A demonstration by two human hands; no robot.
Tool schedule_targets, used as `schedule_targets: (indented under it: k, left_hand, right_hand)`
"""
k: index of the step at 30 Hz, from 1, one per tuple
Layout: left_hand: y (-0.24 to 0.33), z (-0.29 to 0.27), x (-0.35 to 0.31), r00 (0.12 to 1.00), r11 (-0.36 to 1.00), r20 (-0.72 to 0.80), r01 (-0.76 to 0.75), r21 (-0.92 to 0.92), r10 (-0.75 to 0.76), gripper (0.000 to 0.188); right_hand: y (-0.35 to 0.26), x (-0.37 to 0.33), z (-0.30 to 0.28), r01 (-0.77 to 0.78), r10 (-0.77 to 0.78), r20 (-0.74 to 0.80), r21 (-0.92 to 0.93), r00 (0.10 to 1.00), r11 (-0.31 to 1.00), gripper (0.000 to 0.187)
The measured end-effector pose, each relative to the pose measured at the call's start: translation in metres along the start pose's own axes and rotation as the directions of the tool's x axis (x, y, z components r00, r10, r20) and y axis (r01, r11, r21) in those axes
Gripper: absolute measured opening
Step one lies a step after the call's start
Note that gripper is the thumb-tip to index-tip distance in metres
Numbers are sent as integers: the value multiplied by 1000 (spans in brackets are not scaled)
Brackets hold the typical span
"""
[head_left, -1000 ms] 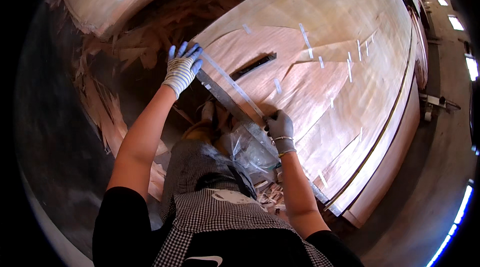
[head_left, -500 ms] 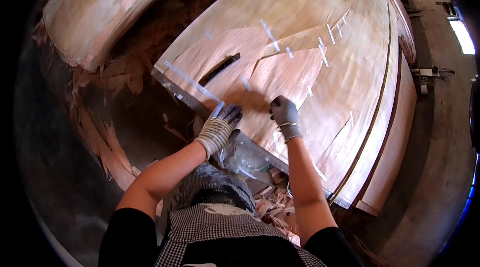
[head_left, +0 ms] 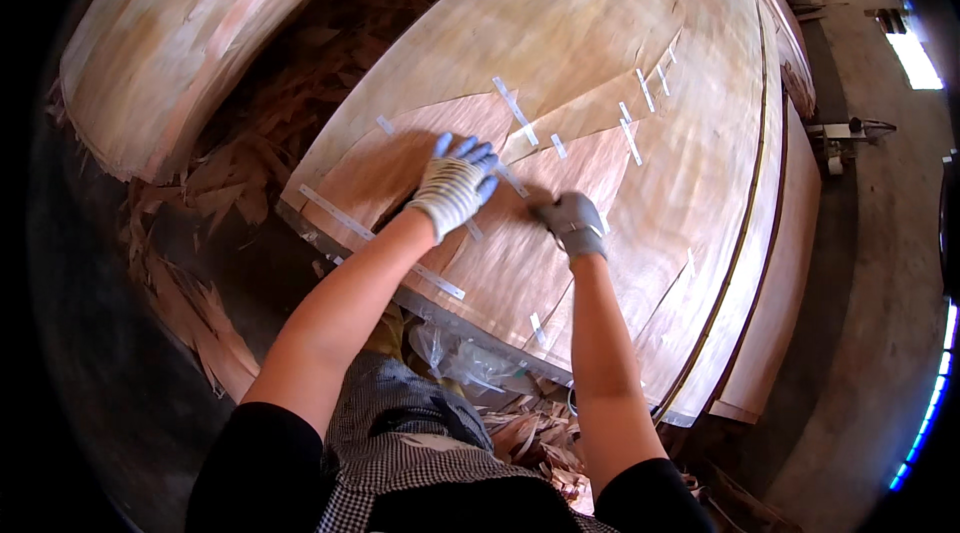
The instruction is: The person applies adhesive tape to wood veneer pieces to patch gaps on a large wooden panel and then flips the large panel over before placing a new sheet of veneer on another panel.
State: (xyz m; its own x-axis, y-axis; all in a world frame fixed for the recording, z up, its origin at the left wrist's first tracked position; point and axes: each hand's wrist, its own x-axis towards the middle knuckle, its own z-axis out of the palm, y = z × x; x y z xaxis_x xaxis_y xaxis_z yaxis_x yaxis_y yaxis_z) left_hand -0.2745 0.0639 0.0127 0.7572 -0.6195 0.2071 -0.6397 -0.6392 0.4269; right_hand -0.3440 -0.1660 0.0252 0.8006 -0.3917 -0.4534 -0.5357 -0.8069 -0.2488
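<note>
Left hand (head_left: 455, 185) moved onto veneer sheet (head_left: 600, 63); white tape strips (head_left: 515, 111) nearby

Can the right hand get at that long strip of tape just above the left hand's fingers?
Probably yes. The right hand lies flat on the veneer sheet, and the tape strip sits on open wood up and to its left. Nothing lies between them; the left hand is lower, off to the side.
</note>
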Motion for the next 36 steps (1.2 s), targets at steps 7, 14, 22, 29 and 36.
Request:
schedule_targets:
  k: [7,14,22,29,36]
  left_hand:
    - [-44,-48,-41,828,883,307,444,151,-468,25]
    - [6,-72,-24,926,930,377,160,-331,-25,25]
    - [-1,-13,-82,990,997,131,62,-41,-56,62]
    - [-126,-38,-90,869,860,-349,447,248,-351,60]
    - [-142,-35,-107,838,817,-254,535,214,-482,62]
  right_hand:
    - [-2,-104,35,-94,122,-30,469,992,878,27]
    - [-88,-115,53,218,-186,-162,914,969,343,28]
    - [-21,-152,62,-230,276,135,909,952,348,29]
    - [4,-155,109,-300,309,169,843,936,447,19]
    - [34,-179,94,-189,180,126,897,976,399,18]
